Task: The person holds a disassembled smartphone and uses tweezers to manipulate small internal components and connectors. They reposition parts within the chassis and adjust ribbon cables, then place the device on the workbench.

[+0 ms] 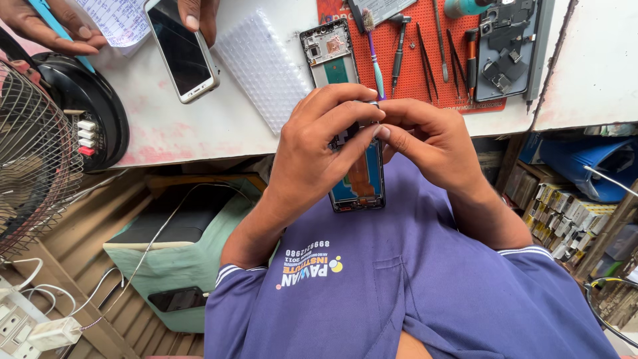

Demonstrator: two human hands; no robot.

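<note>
Gripping the opened phone (pixel 359 179) at frame centre, left hand (pixel 316 149) wraps its left side with fingers clamped, right hand (pixel 428 143) pinches fingertips together at its top edge; best steady the frame firmly, work that edge gently, tools (pixel 425 53) lie upper right.

A white-framed smartphone with a dark, blank rectangular screen (pixel 181 48) lies on the tabletop at upper left, a co-worker's fingers (pixel 193 16) touching its top edge. Just left of it lies a white paper sheet with printed lines (pixel 116 20). Small yellow-and-white boxes (pixel 565 213) are stacked at lower right, below the tabletop.
</note>
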